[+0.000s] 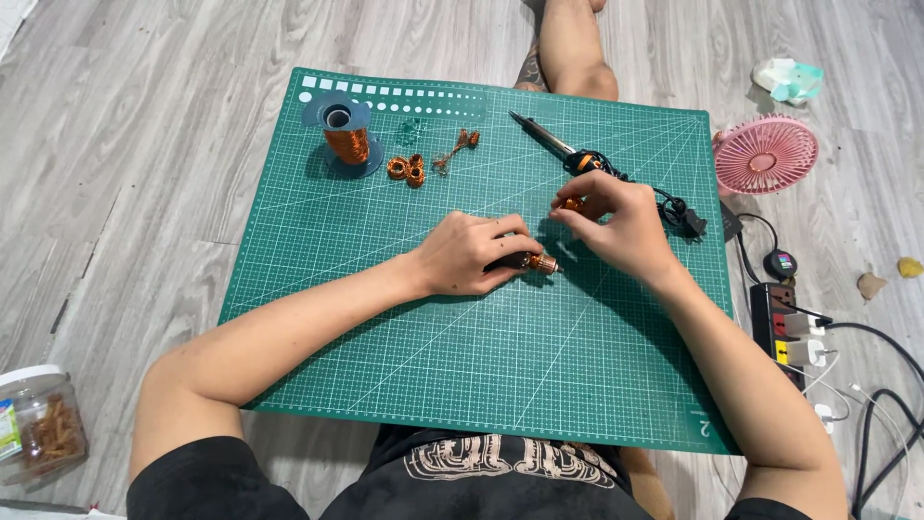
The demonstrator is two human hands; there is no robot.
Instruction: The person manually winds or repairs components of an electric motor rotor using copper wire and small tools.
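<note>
Your left hand is closed around a dark rod with a copper coil wound on its tip, pinning it down on the green cutting mat. The fingers are curled tight, with the coil end poking out just beside them. Your right hand is pinched shut on a small copper piece, thumb and forefinger together, just above and right of the coil. I cannot tell whether wire runs between the two.

Risks: the rod is round, so if your left grip slackens it can roll and the turns can spring loose. The pinched piece is tiny and can slip off onto the mat.

Just beyond your right fingers lies a soldering iron, its cord touching your knuckles. Snag the cord and the iron drags towards your hand; I can't tell if it's hot.

Farther off from your left fingers: finished small coils, a twisted wire bit and a copper wire spool. A sweeping forearm could scatter them.

Well to the right, on the floor: a pink fan and a power strip.
</note>
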